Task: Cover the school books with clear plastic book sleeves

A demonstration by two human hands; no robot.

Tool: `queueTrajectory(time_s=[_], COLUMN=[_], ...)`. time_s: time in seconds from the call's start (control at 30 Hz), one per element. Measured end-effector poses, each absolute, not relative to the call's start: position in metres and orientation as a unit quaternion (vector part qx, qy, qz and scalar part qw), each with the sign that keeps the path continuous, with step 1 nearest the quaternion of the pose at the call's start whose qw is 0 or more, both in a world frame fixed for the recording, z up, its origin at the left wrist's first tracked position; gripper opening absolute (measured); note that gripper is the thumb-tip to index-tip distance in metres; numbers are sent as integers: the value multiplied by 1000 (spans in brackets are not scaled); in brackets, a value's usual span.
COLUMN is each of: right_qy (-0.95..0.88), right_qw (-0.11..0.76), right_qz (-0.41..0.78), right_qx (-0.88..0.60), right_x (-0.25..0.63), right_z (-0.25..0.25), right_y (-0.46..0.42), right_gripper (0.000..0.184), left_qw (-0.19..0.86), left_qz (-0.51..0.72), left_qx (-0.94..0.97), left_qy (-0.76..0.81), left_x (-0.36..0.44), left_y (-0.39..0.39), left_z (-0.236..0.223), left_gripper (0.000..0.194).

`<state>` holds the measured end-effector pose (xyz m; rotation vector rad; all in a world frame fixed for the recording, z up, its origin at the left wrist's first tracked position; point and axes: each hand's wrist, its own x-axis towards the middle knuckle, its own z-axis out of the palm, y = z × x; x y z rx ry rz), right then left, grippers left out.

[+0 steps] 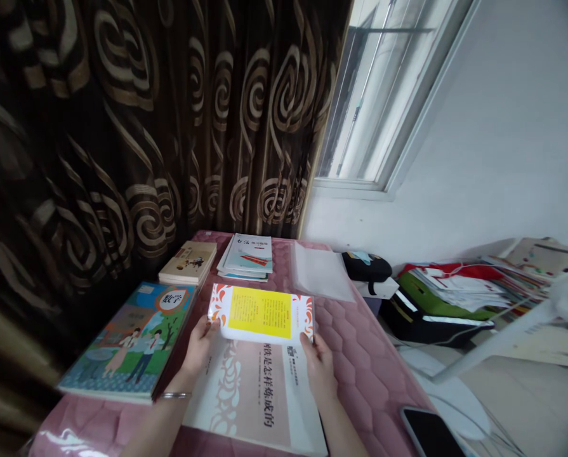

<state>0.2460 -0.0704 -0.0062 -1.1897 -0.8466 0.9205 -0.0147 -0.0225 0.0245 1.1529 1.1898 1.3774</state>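
A paperback book (pixel 284 393) with large dark Chinese characters and a pale leaf pattern lies sideways on the pink quilted cover in front of me. Across its far end is a glossy flap (pixel 259 314) with a yellow text panel and orange-red swirls; whether it belongs to the book's cover is unclear. My left hand (pixel 202 339) is closed on the flap's left edge, thumb on top. At the opposite edge my right hand (pixel 319 365) grips it likewise. Close to my left forearm lies a stack of textbooks (pixel 131 343), the top one showing two cartoon figures.
Farther back are tan books (pixel 188 261), a stack of white booklets (pixel 250 255) and a clear plastic sheet (pixel 319 270). A phone (pixel 429 431) lies at the right edge. Beyond it are a black pouch (pixel 367 265), piled papers (pixel 455 289) and a white fan (pixel 507 336). Dark curtains (pixel 169 127) hang behind.
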Motion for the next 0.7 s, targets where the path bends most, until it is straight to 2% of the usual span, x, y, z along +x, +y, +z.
queueTrajectory(time_s=[0.13,0.43,0.7], right_qy=[-387,-399,-397], right_qw=[637,624,621], right_qz=[389,386,357], right_qx=[-542,-550,-574], right_x=[249,249,246], right_z=[-14,-9,-5], right_y=[-68,-69,-69], right_gripper=[49,48,53], left_qw=[474,474,495], left_qz=[569,582,572], left_qx=[469,462,467], left_qy=[482,473,458], left_x=[-15,-20,-17], left_y=[-22,-20,-20], left_z=[22,11,14], left_gripper=[51,37,51])
